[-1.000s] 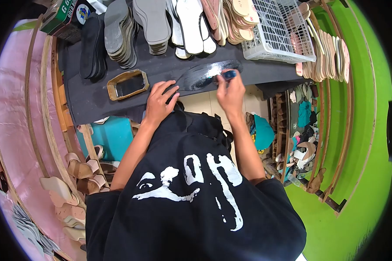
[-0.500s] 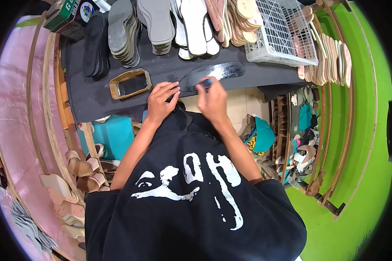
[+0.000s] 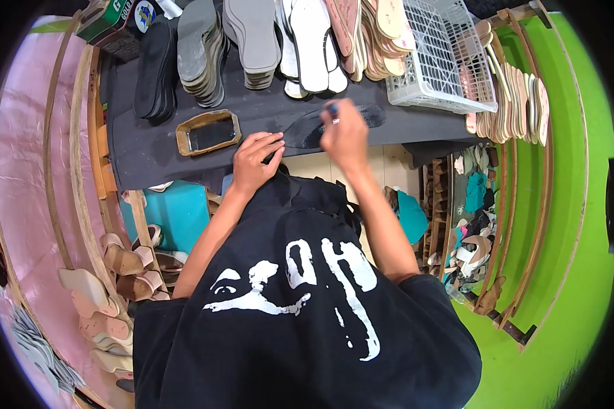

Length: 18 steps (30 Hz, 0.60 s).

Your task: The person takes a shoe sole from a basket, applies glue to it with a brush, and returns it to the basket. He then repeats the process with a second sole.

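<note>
A black shoe sole (image 3: 305, 131) lies flat on the dark cloth of the table, its surface mostly dark with faint streaks. My right hand (image 3: 346, 136) is wrapped round a brush (image 3: 333, 109) over the middle of this sole; the dark blue handle end shows above the fist and the bristles are hidden. My left hand (image 3: 257, 160) rests at the table's front edge, fingers stretched out and fingertips right at the sole's left end. Beside it, to the left, stands an open, brown-rimmed container (image 3: 236, 129) with dark contents.
Along the back stand stacks of black soles (image 3: 155, 75), grey soles (image 3: 252, 41), white soles (image 3: 310, 48) and beige soles (image 3: 389, 20). A white plastic crate (image 3: 443, 95) sits at the back right. Wooden racks (image 3: 82, 157) flank both sides, and a teal panel (image 3: 177, 215) is below left.
My right hand with the brush has moved right and up along the sole. The shiny wet patch on the sole now looks duller. My left hand has stayed nearly still.
</note>
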{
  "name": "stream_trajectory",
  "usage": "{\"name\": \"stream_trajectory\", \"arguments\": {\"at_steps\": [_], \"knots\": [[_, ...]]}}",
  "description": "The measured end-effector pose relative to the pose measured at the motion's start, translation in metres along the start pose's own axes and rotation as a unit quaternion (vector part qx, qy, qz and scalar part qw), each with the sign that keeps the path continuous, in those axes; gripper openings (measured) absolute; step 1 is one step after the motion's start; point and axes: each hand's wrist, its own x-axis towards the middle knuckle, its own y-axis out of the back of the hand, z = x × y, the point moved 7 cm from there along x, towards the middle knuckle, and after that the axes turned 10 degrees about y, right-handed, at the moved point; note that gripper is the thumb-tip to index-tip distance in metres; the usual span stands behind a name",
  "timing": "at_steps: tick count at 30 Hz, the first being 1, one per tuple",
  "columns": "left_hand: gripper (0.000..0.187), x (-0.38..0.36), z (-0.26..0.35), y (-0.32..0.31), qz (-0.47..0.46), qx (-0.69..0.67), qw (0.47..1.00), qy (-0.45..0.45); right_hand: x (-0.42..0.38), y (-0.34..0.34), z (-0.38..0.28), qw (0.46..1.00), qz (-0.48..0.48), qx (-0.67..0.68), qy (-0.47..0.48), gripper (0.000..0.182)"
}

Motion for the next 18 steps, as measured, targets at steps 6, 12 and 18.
{"name": "stream_trajectory", "arguments": {"at_steps": [6,12,18], "knots": [[0.016,-0.001,-0.002,0.000,0.006,-0.004,1.000,0.000,-0.002,-0.018,-0.022,0.994,-0.052,0.100,0.000,0.019],[0.016,-0.002,-0.004,-0.002,0.003,-0.011,1.000,0.010,0.027,0.012,0.039,0.995,0.069,0.029,-0.071,0.017],[0.014,-0.001,-0.003,-0.001,0.003,-0.001,1.000,0.007,0.015,-0.015,-0.010,0.997,-0.016,0.075,-0.021,0.018]]}}
